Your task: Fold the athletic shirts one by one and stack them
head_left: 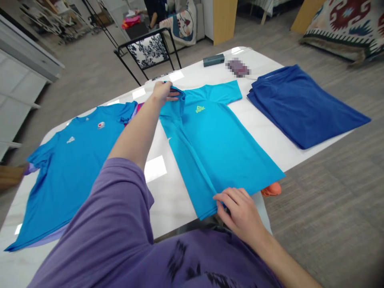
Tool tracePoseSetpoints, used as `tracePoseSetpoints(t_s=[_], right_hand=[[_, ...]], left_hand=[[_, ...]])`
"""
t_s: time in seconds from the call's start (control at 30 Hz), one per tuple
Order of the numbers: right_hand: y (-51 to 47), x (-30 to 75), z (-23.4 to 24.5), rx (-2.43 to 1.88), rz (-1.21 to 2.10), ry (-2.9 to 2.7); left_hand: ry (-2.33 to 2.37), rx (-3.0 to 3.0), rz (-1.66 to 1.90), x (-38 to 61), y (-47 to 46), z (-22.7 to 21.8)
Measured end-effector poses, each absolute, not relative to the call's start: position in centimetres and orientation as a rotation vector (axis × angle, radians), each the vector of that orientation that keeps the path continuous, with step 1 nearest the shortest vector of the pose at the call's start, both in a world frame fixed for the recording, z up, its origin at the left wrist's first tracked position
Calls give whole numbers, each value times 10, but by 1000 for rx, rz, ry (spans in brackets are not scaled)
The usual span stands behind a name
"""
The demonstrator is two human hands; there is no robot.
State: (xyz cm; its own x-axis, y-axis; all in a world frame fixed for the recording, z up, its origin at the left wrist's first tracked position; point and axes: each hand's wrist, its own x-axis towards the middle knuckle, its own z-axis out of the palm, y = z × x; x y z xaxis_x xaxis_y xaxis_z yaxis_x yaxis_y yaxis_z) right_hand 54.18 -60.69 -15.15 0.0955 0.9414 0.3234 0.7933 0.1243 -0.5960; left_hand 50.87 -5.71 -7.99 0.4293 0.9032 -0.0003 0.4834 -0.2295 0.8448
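Observation:
A turquoise T-shirt (216, 140) with a yellow-green logo lies spread on the white table (168, 196), its left side folded inward. My left hand (163, 92) reaches far across and pinches the folded shoulder near the collar. My right hand (240, 212) is at the near table edge, fingers closed on the shirt's bottom hem. Both arms wear purple sleeves.
A second blue T-shirt (75, 164) lies on top of other garments at the left. A folded dark blue garment (300, 104) lies at the right. A dark case (213, 60) sits at the far edge. A black chair (148, 50) stands behind the table.

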Motion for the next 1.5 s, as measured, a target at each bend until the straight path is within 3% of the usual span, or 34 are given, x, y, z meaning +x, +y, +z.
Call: tracePoseSetpoints(t_s=[0.17,0.37,0.57,0.77,0.9,1.33,1.5], right_hand=[[-606,559,-157,-1794,316,-1834],[-598,585,-146,-1786,390,-1832],[-459,632,-132,-1736,546,-1772],[-212,666,-137,-1950,383,-1655],[-111,672,-145,-2204,274,-1601],[-64,713,-139,-2554,127,-1606],[-41,653,-142,-2188,-21,-1906]], left_hand=[[1021,1768,486,542,-80,-120],[1034,2343,773,444,-160,-157],[1155,2571,499,371,-240,-198],[1210,2623,369,369,-246,-200],[1211,2622,400,366,-244,-200],[1200,2529,513,361,-240,-202],[1188,2506,543,361,-239,-204]])
